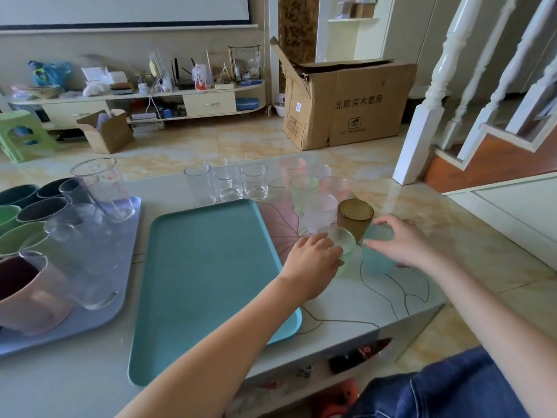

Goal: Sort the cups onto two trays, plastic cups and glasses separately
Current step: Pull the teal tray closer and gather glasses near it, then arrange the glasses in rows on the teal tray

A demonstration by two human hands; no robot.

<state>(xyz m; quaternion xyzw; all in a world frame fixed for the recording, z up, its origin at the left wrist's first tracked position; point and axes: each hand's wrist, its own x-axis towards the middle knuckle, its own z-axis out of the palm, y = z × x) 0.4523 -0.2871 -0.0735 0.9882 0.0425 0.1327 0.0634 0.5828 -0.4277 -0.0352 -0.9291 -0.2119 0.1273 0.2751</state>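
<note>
Left hand [313, 260] grips a pale green glass [342, 247]; right hand [401, 239] grips a blue glass [376, 251], both standing on the worktop [391, 297] just right of the bare teal tray [205, 267]. Lifting both together risks knocking the amber glass [355, 215] wedged just behind, toppling its frosted neighbours.

One wide-angle view is given, taken from head height and aimed forward and down. The table [90, 372] is seen close below, the hands near mid-frame, and the room's floor and far wall beyond.
</note>
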